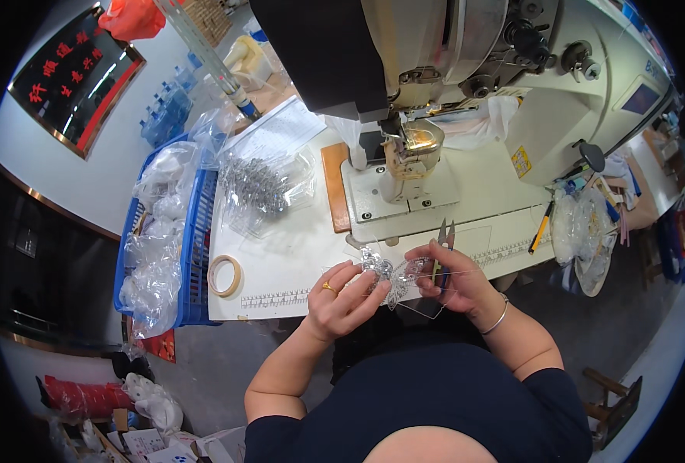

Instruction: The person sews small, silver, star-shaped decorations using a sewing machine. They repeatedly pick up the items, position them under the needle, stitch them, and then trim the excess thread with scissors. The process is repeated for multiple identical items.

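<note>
Just in front of the sewing machine (pixel 412 185), my left hand (pixel 348 301) is closed on a small silver lacy trim piece (pixel 386 272) that glitters. My right hand (pixel 460 279) is closed round a pair of thread snips (pixel 445 235), their dark blades pointing away from me and parted. Its fingertips also touch the right side of the trim piece. Fine pale threads run from the piece past both hands. Part of the trim piece is hidden behind my fingers.
A heap of similar silver pieces (pixel 257 189) lies on clear plastic at the left, near a tape roll (pixel 225 275). A blue basket (pixel 197 239) of plastic bags stands beside the table (pixel 280 287). A yellow-and-black cutter-like tool (pixel 541 228) and more bags (pixel 581 224) are at the right.
</note>
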Demonstrator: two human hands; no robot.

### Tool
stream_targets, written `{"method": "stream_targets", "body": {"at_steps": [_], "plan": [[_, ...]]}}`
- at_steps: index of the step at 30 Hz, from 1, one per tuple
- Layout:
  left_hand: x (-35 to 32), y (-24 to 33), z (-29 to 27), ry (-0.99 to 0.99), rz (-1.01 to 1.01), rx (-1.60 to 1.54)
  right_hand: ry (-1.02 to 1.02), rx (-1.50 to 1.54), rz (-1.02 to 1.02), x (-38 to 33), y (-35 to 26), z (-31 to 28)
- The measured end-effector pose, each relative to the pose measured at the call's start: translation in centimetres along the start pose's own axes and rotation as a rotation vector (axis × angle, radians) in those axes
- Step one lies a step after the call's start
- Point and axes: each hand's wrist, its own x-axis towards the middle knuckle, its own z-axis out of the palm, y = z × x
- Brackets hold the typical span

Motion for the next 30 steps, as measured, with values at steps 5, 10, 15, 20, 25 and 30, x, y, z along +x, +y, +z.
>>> {"method": "stream_targets", "body": {"at_steps": [5,10,15,20,25,30], "plan": [[-0.2,0.2,-0.1,-0.027,-0.044,0.029,0.016,-0.014,0.001,0.2,0.0,-0.4],[-0.4,-0.3,-0.4,-0.015,-0.095,0.064,0.520,-0.174,-0.627,0.7,-1.6,-3.6],[-0.4,-0.7,-0.5,-0.010,-0.061,0.086,0.343,-1.509,-1.255,-3.3,-2.3,0.6],[0.2,-0.5,-0.4,-0.016,0.003,0.086,0.075,-1.981,-1.256,-3.2,-1.6,3.0],[0.2,-0.5,-0.6,-0.030,0.014,0.079,0.017,-2.082,-1.262,-2.7,-1.7,3.5],[0.3,-0.4,-0.7,-0.042,0.015,0.074,-0.002,-2.120,-1.256,-2.3,-1.6,4.0]]}}
